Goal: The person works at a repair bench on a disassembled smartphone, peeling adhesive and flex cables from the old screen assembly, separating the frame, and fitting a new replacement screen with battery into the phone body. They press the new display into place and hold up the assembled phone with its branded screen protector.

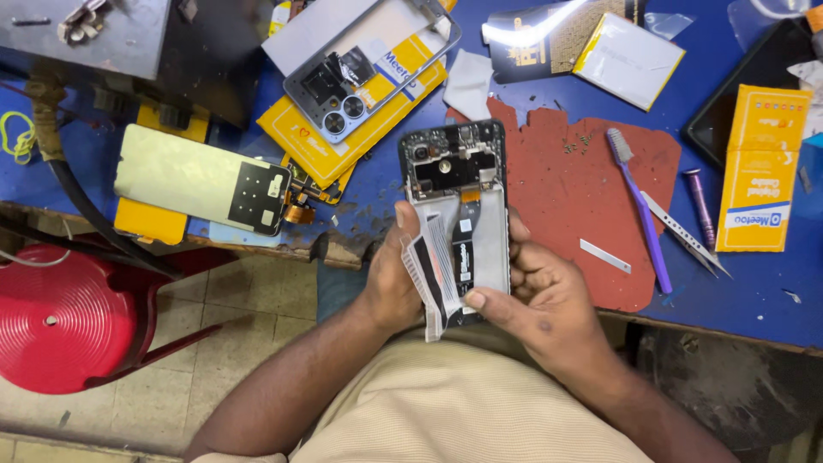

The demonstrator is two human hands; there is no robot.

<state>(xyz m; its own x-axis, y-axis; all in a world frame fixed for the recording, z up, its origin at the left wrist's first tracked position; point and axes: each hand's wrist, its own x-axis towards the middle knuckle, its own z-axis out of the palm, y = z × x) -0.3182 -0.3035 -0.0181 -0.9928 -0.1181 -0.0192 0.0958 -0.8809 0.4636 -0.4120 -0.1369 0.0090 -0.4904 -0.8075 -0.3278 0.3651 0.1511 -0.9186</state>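
Note:
An opened smartphone (454,167) with its back cover off shows a dark circuit board at the top and a pale empty battery bay below. My left hand (396,279) grips its left edge and also holds a bundle of striped adhesive strips (431,274) against it. My right hand (536,291) holds the phone's right side, with the thumb pressing on the lower end near a black flex cable (464,257). The phone hovers over the near edge of the blue workbench (771,291).
A red-brown mat (566,171) lies under the phone. A purple toothbrush (639,210), tweezers (686,236) and a purple screwdriver (699,206) lie right. Yellow boxes (759,171), a phone frame (364,64), a back cover (201,180), a battery (627,58). A red stool (64,317) stands lower left.

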